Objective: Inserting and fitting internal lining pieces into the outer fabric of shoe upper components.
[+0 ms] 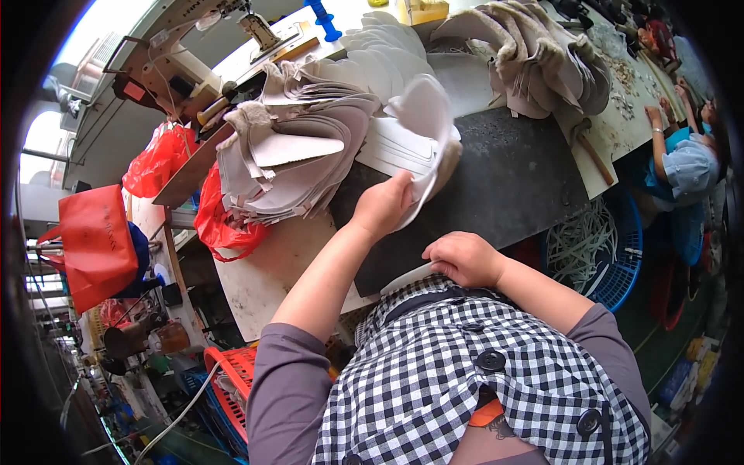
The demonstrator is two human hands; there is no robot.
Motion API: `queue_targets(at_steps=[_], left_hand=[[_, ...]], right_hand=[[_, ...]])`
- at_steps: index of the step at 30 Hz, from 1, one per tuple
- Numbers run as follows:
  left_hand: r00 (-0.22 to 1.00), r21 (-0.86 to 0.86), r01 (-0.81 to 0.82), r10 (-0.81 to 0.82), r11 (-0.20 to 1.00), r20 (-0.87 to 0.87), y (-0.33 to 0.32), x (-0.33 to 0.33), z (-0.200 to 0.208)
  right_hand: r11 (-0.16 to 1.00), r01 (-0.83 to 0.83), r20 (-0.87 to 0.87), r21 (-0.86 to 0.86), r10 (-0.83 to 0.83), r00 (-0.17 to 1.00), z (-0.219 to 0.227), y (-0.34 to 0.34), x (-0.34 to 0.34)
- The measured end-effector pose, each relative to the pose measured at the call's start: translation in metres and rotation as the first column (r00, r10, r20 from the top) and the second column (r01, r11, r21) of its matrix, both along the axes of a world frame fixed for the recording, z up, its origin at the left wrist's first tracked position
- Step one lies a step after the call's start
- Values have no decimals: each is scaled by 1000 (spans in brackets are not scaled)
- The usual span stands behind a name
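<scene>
My left hand (pixel 385 203) is closed on the lower edge of a curved white shoe-upper-like piece (pixel 425 107) with a fuzzy beige side, which stands up above the black mat (pixel 515 174). Close to my body, my right hand (pixel 467 258) has its fingers curled over the end of a thin white flat piece (pixel 406 278) at the table's near edge. Beyond my left hand lies a small stack of flat white pieces (pixel 391 147), partly covered by the curved one. To its left rises a large pile of similar fleece-backed pieces (pixel 325 167).
More fleecy pieces (pixel 535 58) are heaped at the far right, near a hammer (pixel 595 155). A blue basket (pixel 629 260) of white strips stands right of the table. A sewing machine (pixel 190 74) and red plastic bags (pixel 221 217) are at left. Another person (pixel 690 163) sits far right.
</scene>
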State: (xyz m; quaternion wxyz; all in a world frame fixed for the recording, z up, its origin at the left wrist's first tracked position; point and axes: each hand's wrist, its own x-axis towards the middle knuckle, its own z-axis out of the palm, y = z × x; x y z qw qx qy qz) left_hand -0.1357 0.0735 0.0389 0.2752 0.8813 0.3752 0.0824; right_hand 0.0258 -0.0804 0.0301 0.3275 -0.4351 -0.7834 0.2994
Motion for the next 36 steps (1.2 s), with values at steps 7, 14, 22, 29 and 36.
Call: queue_targets(at_steps=[7,14,22,29,36], left_hand=[[936,16,341,-341,940,81,-35,27,-24],[990,-111,123,-115,986,80,-39,41,-39],[875,-343,-74,226,937,428,-11,25,-37],[926,-465,111,80,878,370,-15,15,-59],[994,185,-61,44,981,95,-62,-8,-22]], right_hand=[[999,42,196,17,-45,980,-5,-13,9],[983,105,298,150,-147,943,-33,-30,7],[876,375,-202,-302,-443,873,-60,-50,16],[783,501,-296,-369,-609,736,-48,-5,10],[685,500,-200,-530,-674,711,-72,2,19]])
